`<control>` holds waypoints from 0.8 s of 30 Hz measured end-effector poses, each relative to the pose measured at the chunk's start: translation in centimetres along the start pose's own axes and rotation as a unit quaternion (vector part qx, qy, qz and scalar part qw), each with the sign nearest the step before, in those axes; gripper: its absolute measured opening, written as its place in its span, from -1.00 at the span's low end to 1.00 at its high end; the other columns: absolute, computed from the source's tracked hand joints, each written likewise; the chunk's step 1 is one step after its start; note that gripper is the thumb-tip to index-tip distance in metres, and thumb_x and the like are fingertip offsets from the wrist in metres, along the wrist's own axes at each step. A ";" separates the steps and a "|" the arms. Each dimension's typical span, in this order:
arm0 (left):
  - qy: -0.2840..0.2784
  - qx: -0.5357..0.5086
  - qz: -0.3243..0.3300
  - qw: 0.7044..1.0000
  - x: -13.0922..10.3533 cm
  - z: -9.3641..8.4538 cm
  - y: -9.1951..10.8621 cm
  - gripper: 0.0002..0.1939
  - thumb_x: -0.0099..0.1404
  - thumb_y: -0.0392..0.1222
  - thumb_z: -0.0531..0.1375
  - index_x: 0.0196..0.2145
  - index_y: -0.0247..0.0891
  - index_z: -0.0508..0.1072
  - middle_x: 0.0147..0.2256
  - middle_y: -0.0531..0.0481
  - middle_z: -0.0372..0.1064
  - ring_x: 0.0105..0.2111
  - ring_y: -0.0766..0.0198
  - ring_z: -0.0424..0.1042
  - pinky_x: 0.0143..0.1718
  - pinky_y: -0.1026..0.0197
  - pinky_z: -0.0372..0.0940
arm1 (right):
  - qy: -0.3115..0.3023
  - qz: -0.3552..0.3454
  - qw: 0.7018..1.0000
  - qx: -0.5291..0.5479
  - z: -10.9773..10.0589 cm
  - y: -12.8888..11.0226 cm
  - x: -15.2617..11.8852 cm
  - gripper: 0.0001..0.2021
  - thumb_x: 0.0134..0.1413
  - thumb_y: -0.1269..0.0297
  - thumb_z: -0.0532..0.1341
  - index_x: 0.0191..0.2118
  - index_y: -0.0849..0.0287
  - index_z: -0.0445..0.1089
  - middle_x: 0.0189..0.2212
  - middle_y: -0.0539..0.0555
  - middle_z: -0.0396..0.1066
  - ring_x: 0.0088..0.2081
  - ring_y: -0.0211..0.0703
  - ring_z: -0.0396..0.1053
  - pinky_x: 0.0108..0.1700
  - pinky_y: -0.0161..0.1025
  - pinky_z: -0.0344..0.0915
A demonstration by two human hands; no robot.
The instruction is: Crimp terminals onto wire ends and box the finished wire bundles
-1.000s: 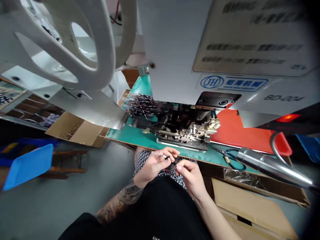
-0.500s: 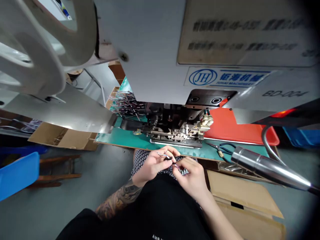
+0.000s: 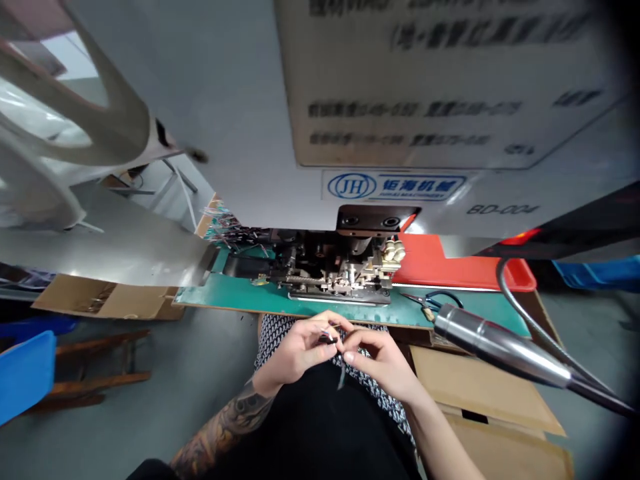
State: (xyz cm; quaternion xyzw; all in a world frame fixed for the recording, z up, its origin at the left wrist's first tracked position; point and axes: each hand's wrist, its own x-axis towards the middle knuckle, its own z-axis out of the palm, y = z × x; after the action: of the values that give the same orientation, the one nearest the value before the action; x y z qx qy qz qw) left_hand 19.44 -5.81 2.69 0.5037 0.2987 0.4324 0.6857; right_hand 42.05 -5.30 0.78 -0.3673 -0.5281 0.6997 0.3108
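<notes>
Both hands meet above my lap, just in front of the green bench top (image 3: 235, 297). My left hand (image 3: 300, 350) is closed, its fingers pinching a short wire (image 3: 327, 338) with a dark section. Close against it, my right hand (image 3: 377, 357) has thumb and forefinger pressed together at the wire's other end. A thin greyish strand (image 3: 341, 379), blurred, hangs below the fingertips. Beyond the hands sits the metal crimping mechanism (image 3: 340, 280) of a large grey machine (image 3: 240, 127); neither hand touches it. A pile of cut wires (image 3: 227, 227) lies at the back left of the bench.
Pliers (image 3: 433, 303) with dark handles lie on the bench at the right, near a red tray (image 3: 450, 263). A metal lamp arm (image 3: 500, 347) juts in from the right. Cardboard boxes (image 3: 490, 387) stand below; a wooden stool (image 3: 110, 383) and blue bin (image 3: 25, 377) are left.
My head view has shifted, so the machine sits lower and further left. The fingers have drawn closer together around the wire, and a strand now hangs below them.
</notes>
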 end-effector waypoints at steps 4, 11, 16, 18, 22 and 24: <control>-0.038 0.037 -0.046 0.998 0.2 0.7 -0.7 -0.78 0.42 -0.11 0.39 -0.04 -0.24 0.66 0.16 -0.26 0.48 0.19 -0.03 0.46 0.24 -0.03 0.32 | -0.063 0.016 0.995 -0.082 -3.5 -2.0 -2.1 -0.77 0.30 0.11 0.42 -0.32 0.15 0.58 -0.42 -0.02 0.44 -0.36 -0.24 0.29 -0.25 -0.26 0.22; 0.046 -0.033 -0.172 0.983 1.8 3.5 -2.7 -0.59 0.27 0.07 0.50 -0.26 -0.38 0.60 -0.36 -0.05 0.48 -0.42 0.34 0.46 -0.37 0.31 0.37 | -0.062 0.092 0.991 -0.080 -5.8 -2.1 -3.5 -0.75 0.28 0.06 0.42 -0.15 0.15 0.58 -0.40 -0.04 0.38 -0.37 -0.26 0.23 -0.31 -0.28 0.15; 0.091 -0.024 -0.147 0.985 2.8 3.7 -3.0 -0.56 0.21 0.10 0.52 -0.28 -0.40 0.65 -0.35 -0.05 0.48 -0.44 0.35 0.43 -0.38 0.30 0.37 | 0.034 0.093 0.994 -0.055 -2.4 0.8 -2.2 -0.67 0.14 0.00 0.48 -0.27 0.19 0.53 -0.49 -0.09 0.27 -0.44 -0.28 0.16 -0.36 -0.29 0.14; 0.093 -0.025 -0.146 0.985 2.8 3.6 -3.0 -0.56 0.18 0.09 0.54 -0.26 -0.40 0.67 -0.30 -0.09 0.50 -0.36 0.28 0.50 -0.26 0.23 0.44 | 0.056 0.079 0.992 -0.079 -1.8 1.2 -2.2 -0.67 0.17 -0.01 0.46 -0.28 0.19 0.55 -0.49 -0.07 0.30 -0.44 -0.27 0.18 -0.36 -0.28 0.17; 0.054 0.037 -0.162 0.985 2.3 2.8 -2.3 -0.50 0.18 0.02 0.54 -0.03 -0.36 0.69 -0.24 -0.14 0.55 -0.28 0.21 0.52 -0.21 0.20 0.43 | 0.031 0.051 0.989 -0.139 -4.3 0.3 -3.7 -0.64 0.18 -0.09 0.44 -0.30 0.15 0.61 -0.43 0.02 0.47 -0.41 -0.21 0.33 -0.31 -0.24 0.33; 0.032 0.097 -0.164 0.981 1.9 2.0 -1.8 -0.56 0.25 -0.01 0.48 -0.01 -0.35 0.69 -0.24 -0.15 0.56 -0.28 0.21 0.51 -0.23 0.20 0.41 | 0.084 0.022 0.980 -0.178 -7.1 -0.8 -4.4 -0.55 0.14 -0.22 0.43 -0.31 0.14 0.62 -0.45 0.05 0.50 -0.44 -0.18 0.38 -0.35 -0.21 0.36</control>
State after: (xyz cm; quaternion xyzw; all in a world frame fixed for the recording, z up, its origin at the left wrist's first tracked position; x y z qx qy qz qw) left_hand 22.49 -5.15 1.62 0.4974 0.4397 0.2991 0.6854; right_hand 50.42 -5.10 1.17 -0.4857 -0.6077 0.5684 0.2679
